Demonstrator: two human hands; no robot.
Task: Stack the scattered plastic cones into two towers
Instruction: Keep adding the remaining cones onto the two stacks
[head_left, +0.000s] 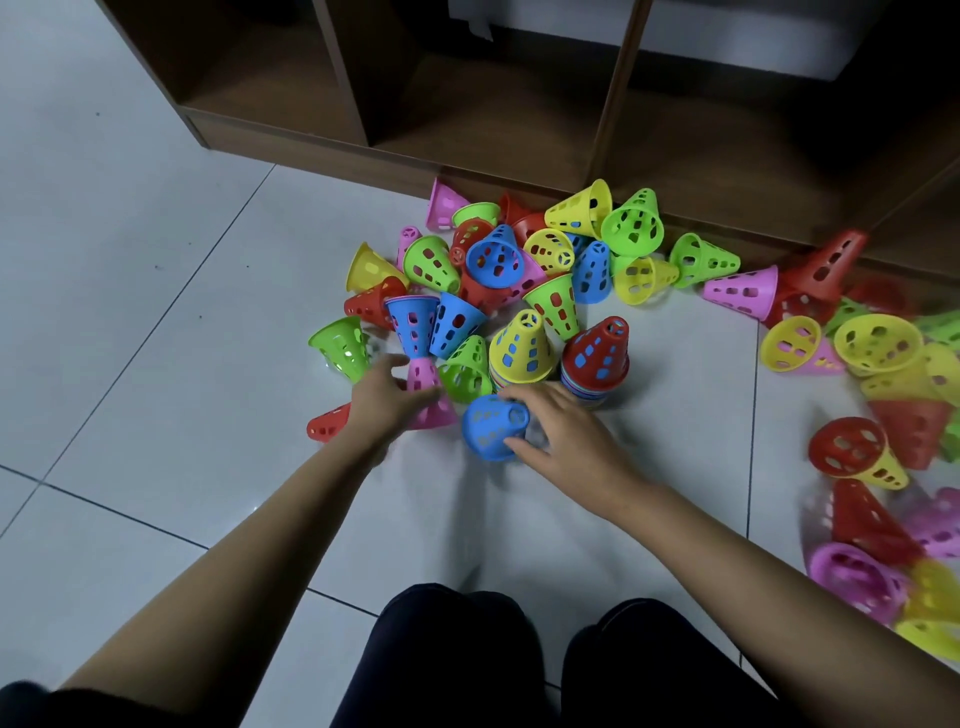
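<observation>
Two short towers of nested cones stand on the white tile floor: one topped by a yellow cone, one topped by a red cone. My right hand grips a blue cone lying on its side just in front of the towers. My left hand holds a pink cone whose tip meets the tip of an upturned blue cone. A red cone lies left of my left wrist. Several loose cones in red, yellow, green, blue and pink lie heaped behind the towers.
A brown wooden shelf unit with open compartments stands along the back. More scattered cones spread along the right side of the floor. My knees in dark trousers are at the bottom.
</observation>
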